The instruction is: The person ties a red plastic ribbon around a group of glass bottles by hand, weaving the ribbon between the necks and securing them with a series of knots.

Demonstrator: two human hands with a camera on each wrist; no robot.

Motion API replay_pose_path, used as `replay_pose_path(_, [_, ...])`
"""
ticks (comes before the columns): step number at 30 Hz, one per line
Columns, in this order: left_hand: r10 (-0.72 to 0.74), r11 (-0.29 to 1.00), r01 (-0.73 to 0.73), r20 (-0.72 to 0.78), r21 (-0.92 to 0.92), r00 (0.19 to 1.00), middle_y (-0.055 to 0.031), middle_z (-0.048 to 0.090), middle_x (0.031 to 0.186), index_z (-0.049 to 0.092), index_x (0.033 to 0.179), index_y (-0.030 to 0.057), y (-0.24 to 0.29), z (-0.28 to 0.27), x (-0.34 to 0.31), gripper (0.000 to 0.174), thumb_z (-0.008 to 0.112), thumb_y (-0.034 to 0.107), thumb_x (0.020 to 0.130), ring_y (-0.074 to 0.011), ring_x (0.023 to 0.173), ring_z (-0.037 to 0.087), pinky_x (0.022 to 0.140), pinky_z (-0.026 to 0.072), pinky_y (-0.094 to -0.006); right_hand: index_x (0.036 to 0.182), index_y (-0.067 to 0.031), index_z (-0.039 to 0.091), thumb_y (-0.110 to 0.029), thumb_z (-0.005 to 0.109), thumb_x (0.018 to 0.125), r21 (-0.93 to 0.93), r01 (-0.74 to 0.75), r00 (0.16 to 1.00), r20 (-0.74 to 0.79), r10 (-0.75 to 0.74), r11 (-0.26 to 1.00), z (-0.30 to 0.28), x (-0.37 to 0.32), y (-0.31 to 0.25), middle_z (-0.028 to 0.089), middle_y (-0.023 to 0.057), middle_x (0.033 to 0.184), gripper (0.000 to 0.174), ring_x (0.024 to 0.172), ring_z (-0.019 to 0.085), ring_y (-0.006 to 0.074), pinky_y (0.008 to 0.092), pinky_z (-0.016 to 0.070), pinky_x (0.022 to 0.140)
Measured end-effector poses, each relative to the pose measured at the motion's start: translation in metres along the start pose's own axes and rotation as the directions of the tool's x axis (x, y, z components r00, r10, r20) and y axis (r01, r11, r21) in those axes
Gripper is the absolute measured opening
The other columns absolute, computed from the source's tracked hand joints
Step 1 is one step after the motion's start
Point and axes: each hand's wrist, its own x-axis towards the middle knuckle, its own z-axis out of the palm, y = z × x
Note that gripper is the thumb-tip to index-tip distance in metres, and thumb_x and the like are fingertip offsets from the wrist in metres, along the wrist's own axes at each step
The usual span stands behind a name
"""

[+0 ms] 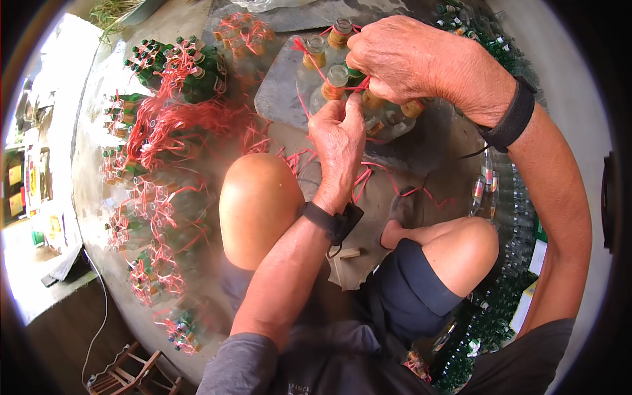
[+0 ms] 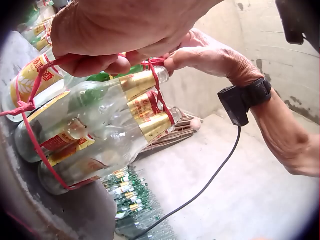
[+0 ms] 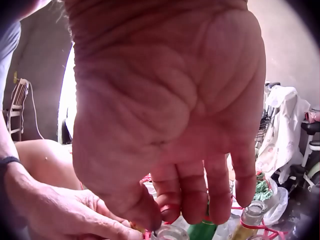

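Observation:
Clear glass bottles (image 2: 107,125) with gold neck labels stand bundled upright, with red plastic string (image 2: 35,92) around their bodies and necks. A green bottle (image 3: 202,230) is among them. My left hand (image 1: 339,135) pinches the red string beside a bottle neck (image 1: 336,80), thumb and index finger together. Over the bundle's far side, my right hand (image 1: 411,62) has its fingers bent down and grips the string close to the left fingertips. In the right wrist view the right palm (image 3: 170,110) hides part of the bottle tops, and the left hand (image 3: 70,210) reaches in below it.
Bundles of bottles tied with red string (image 1: 158,204) line the floor at left, with a heap of loose red string (image 1: 178,125) over some. Many green and clear bottles (image 1: 517,224) stand along the right. A grey slab (image 1: 280,92) lies under the bundle. A wooden chair (image 1: 135,372) is at lower left.

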Motion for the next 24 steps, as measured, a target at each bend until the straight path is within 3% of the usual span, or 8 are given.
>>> replay_pose_path(5, [-0.031,0.999,0.032,0.028,-0.031,0.999,0.0006,0.058,0.064,0.069,0.081,-0.0085,0.011,-0.001,-0.005,0.034,0.069,0.02,0.099,-0.0074,0.064,0.05,0.056,0.0424,-0.0326,0.073,0.0024,0.064,-0.012,0.068,0.071,-0.034,-0.056,0.987,0.148,0.06,0.998,-0.027,0.005,0.002,0.065,0.0192,0.076,0.015,0.077,0.068,0.0368,0.0467,0.0523,0.066])
replay_pose_path(7, [-0.026,0.998,0.027,0.03,-0.049,0.999,0.0009,0.055,0.063,0.067,0.078,-0.0076,0.006,-0.003,-0.004,0.034,0.069,0.019,0.099,-0.0075,0.062,0.048,0.054,0.0405,-0.033,0.116,-0.0027,0.069,-0.021,0.073,0.08,0.034,-0.132,0.744,0.664,0.076,0.991,-0.074,0.022,0.0,0.07,0.0233,0.115,0.041,0.113,0.065,0.0372,0.0478,0.0501,0.097])
replay_pose_path(10, [0.041,0.999,-0.041,0.046,0.01,0.998,0.0007,0.053,0.062,0.064,0.074,-0.0069,0.003,-0.006,-0.003,0.035,0.068,0.019,0.098,-0.0076,0.061,0.046,0.054,0.0389,-0.0335,0.125,-0.0037,0.067,-0.03,0.082,0.074,0.085,-0.355,0.461,0.883,0.095,0.931,-0.091,0.047,0.009,0.066,0.0258,0.131,0.059,0.132,0.058,0.035,0.0454,0.0443,0.108])
replay_pose_path(11, [0.024,1.0,-0.025,0.05,0.016,0.998,0.0006,0.052,0.061,0.062,0.073,-0.0068,0.003,-0.006,-0.004,0.036,0.068,0.019,0.098,-0.0076,0.061,0.045,0.054,0.0385,-0.0336,0.125,-0.0037,0.067,-0.03,0.082,0.074,0.083,-0.355,0.46,0.883,0.097,0.931,-0.073,0.035,0.014,0.066,0.0258,0.131,0.059,0.132,0.058,0.035,0.0454,0.0443,0.108])
replay_pose_path(12, [0.01,1.0,-0.011,0.054,0.019,0.999,0.0005,0.051,0.061,0.061,0.072,-0.0067,0.003,-0.006,-0.003,0.037,0.068,0.019,0.098,-0.0077,0.061,0.044,0.054,0.038,-0.0336,0.1,-0.0004,0.063,-0.021,0.075,0.072,0.266,-0.254,0.83,0.553,0.068,0.93,-0.039,0.01,0.021,0.063,0.0211,0.101,0.037,0.099,0.059,0.0325,0.0438,0.0463,0.085])
replay_pose_path(13, [0.015,1.0,-0.016,0.052,0.017,0.999,0.0005,0.051,0.061,0.061,0.072,-0.0067,0.001,-0.006,-0.003,0.037,0.068,0.019,0.098,-0.0077,0.061,0.044,0.054,0.038,-0.0336,0.076,0.0029,0.058,-0.012,0.068,0.071,0.378,-0.072,0.995,0.086,0.043,0.923,-0.013,-0.005,0.027,0.06,0.0164,0.07,0.018,0.067,0.06,0.03,0.0422,0.0483,0.062])
replay_pose_path(18, [-0.004,1.0,0.003,0.068,0.014,0.998,0.0002,0.054,0.062,0.067,0.078,-0.0085,0.004,-0.001,-0.005,0.036,0.067,0.021,0.099,-0.0076,0.061,0.046,0.053,0.0391,-0.0331,0.079,-0.0005,0.052,-0.016,0.067,0.087,0.73,-0.251,0.968,0.187,0.167,0.636,0.0,-0.018,0.031,0.053,0.002,0.067,0.022,0.064,0.054,0.013,0.0392,0.0461,0.06])
replay_pose_path(24, [0.006,0.997,0.002,0.11,-0.075,0.994,0.0017,0.059,0.067,0.072,0.088,-0.0086,0.005,0.003,-0.005,0.033,0.068,0.02,0.103,-0.005,0.064,0.049,0.054,0.0396,-0.0283,0.087,0.0009,0.061,-0.013,0.07,0.085,0.598,-0.228,0.974,0.144,0.177,0.768,-0.015,-0.021,0.032,0.064,0.0148,0.072,0.017,0.07,0.065,0.0261,0.043,0.0493,0.063])
